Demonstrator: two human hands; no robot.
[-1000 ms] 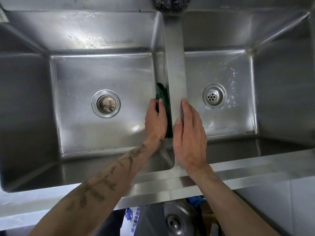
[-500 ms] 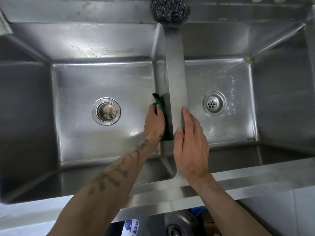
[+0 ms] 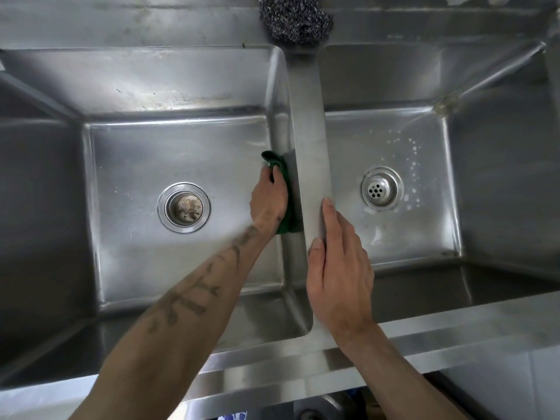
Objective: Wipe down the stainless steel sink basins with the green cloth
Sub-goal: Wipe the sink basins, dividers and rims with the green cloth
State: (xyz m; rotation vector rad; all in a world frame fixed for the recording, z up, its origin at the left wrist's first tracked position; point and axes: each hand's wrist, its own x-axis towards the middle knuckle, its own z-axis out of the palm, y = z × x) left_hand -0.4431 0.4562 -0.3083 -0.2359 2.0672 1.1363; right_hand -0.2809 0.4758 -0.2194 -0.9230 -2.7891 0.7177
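Steel sink's divider wall (image 3: 312, 147): left hand (image 3: 269, 198) grips green cloth (image 3: 291, 207) (long axis running near-to-far); right hand (image 3: 339, 268) rests flat.

A grey steel-wool scourer (image 3: 295, 21) sits at the far edge of my view on the back ledge (image 3: 151, 22), its top cut off by the frame. Along the bottom edge I see a rounded metal part (image 3: 330, 404), dim and blurred, and left of it a scrap of blue-and-white print (image 3: 231, 416) I cannot read. Pale tiles (image 3: 515, 386) show at lower right.
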